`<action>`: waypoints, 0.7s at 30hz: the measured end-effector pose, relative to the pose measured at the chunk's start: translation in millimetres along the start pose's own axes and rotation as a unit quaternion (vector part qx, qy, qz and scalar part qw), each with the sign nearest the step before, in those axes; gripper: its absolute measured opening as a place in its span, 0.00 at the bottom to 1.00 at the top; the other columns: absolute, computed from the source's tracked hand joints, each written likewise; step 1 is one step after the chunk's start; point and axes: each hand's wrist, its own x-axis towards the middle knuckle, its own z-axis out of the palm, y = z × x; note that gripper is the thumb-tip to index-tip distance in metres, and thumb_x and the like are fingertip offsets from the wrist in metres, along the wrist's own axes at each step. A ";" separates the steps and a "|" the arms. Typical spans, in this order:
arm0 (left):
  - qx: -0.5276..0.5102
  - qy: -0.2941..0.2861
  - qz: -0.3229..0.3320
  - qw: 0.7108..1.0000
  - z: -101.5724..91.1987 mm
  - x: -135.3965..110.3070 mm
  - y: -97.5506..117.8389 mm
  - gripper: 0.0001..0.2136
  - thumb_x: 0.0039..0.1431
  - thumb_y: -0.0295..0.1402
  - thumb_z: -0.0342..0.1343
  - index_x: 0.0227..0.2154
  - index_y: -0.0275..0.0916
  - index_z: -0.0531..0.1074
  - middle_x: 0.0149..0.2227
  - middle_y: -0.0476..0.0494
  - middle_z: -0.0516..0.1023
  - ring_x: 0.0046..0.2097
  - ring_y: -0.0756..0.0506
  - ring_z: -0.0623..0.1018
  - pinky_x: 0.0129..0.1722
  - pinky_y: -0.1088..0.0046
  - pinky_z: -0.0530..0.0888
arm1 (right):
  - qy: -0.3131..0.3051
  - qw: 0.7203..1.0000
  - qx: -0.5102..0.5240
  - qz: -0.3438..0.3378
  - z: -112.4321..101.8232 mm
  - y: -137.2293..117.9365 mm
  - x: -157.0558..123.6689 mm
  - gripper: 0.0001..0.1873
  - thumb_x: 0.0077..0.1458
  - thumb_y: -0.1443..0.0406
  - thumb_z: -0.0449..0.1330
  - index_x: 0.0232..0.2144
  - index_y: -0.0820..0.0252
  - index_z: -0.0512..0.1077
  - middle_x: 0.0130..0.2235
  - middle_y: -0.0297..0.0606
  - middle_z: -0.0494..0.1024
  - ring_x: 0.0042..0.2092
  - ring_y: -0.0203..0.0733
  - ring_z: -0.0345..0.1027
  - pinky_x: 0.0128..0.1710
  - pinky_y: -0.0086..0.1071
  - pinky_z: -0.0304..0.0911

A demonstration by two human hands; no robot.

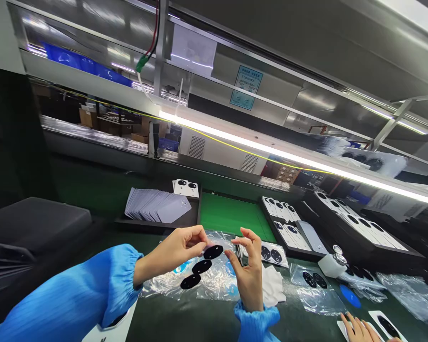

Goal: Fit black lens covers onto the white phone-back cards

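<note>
We pinched a black disc [213, 252] in our left hand [181, 246], our right hand [249, 271] spread beside it.

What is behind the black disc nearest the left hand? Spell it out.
Behind the black disc, crinkled clear plastic shows around its edge, lying on the dark green table. Whatever is directly behind the disc is covered and cannot be seen.

The dark green workbench [185, 320] bore clear plastic bags [319, 300], a white cloth [272, 286], a blue disc [350, 296], a white bottle [331, 266] and black trays [295, 252].
</note>
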 end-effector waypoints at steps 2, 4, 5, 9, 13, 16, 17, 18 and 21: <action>0.002 -0.008 0.002 1.000 0.0 -1.7 0.3 0.10 0.55 0.39 0.55 0.31 0.36 0.71 0.31 0.46 0.78 0.35 0.45 0.77 0.36 0.69 0.73 | -0.015 1.000 0.008 0.001 -0.2 -0.6 0.8 0.05 0.51 0.63 0.64 0.33 0.52 0.74 0.49 0.39 0.68 0.54 0.50 0.61 0.52 0.44 0.58; 0.004 -0.016 0.006 1.000 0.4 -3.1 1.0 0.10 0.55 0.39 0.55 0.32 0.36 0.72 0.32 0.45 0.78 0.37 0.44 0.77 0.38 0.68 0.73 | -0.021 1.000 0.017 0.003 0.3 -0.8 1.1 0.05 0.50 0.63 0.64 0.32 0.52 0.74 0.49 0.39 0.68 0.54 0.49 0.61 0.52 0.44 0.58; 0.006 -0.017 0.008 1.000 0.7 -3.7 1.4 0.10 0.55 0.39 0.55 0.32 0.36 0.72 0.33 0.45 0.78 0.37 0.44 0.77 0.38 0.68 0.73 | -0.021 1.000 0.020 0.004 0.7 -0.9 1.0 0.04 0.50 0.64 0.64 0.32 0.52 0.73 0.49 0.39 0.68 0.54 0.49 0.61 0.52 0.44 0.58; 0.021 -0.015 0.019 0.999 2.1 -5.5 3.0 0.10 0.56 0.38 0.54 0.32 0.36 0.72 0.33 0.45 0.78 0.37 0.45 0.77 0.37 0.70 0.72 | -0.013 1.000 0.013 -0.005 1.8 -1.4 -1.2 0.04 0.51 0.64 0.63 0.31 0.53 0.71 0.48 0.39 0.69 0.53 0.48 0.62 0.52 0.43 0.58; 0.048 -0.019 0.035 0.998 2.6 -7.4 4.0 0.08 0.57 0.36 0.53 0.33 0.36 0.73 0.32 0.47 0.78 0.35 0.47 0.76 0.34 0.73 0.72 | -0.009 1.000 -0.008 -0.028 1.8 -1.6 -4.2 0.04 0.54 0.64 0.62 0.33 0.54 0.69 0.48 0.39 0.68 0.53 0.47 0.62 0.52 0.43 0.58; 0.085 -0.020 0.040 0.995 2.8 -8.5 5.2 0.08 0.57 0.35 0.52 0.33 0.36 0.74 0.30 0.48 0.76 0.31 0.49 0.74 0.29 0.76 0.70 | -0.010 0.998 -0.032 -0.047 1.4 -0.9 -5.4 0.03 0.56 0.65 0.60 0.33 0.54 0.68 0.49 0.39 0.68 0.53 0.46 0.62 0.52 0.43 0.59; 0.094 -0.019 0.042 0.994 2.9 -8.7 5.6 0.09 0.57 0.35 0.52 0.33 0.36 0.74 0.30 0.49 0.76 0.31 0.49 0.73 0.28 0.77 0.69 | -0.012 0.998 -0.041 -0.054 1.3 -0.6 -5.5 0.03 0.56 0.65 0.60 0.33 0.54 0.68 0.49 0.39 0.67 0.53 0.46 0.61 0.51 0.43 0.59; 0.102 -0.018 0.044 0.994 3.1 -9.0 6.1 0.09 0.57 0.35 0.52 0.33 0.37 0.74 0.30 0.49 0.76 0.30 0.49 0.73 0.27 0.77 0.69 | -0.013 0.997 -0.050 -0.060 1.3 -0.4 -5.6 0.03 0.57 0.65 0.59 0.34 0.54 0.67 0.49 0.39 0.67 0.53 0.46 0.61 0.51 0.42 0.59; 0.110 -0.013 0.047 0.993 3.8 -9.6 7.1 0.09 0.57 0.36 0.52 0.33 0.37 0.74 0.30 0.48 0.77 0.32 0.48 0.74 0.28 0.77 0.69 | -0.015 0.995 -0.065 -0.071 1.5 0.0 -5.5 0.03 0.57 0.65 0.59 0.35 0.53 0.67 0.49 0.39 0.67 0.53 0.45 0.61 0.51 0.41 0.60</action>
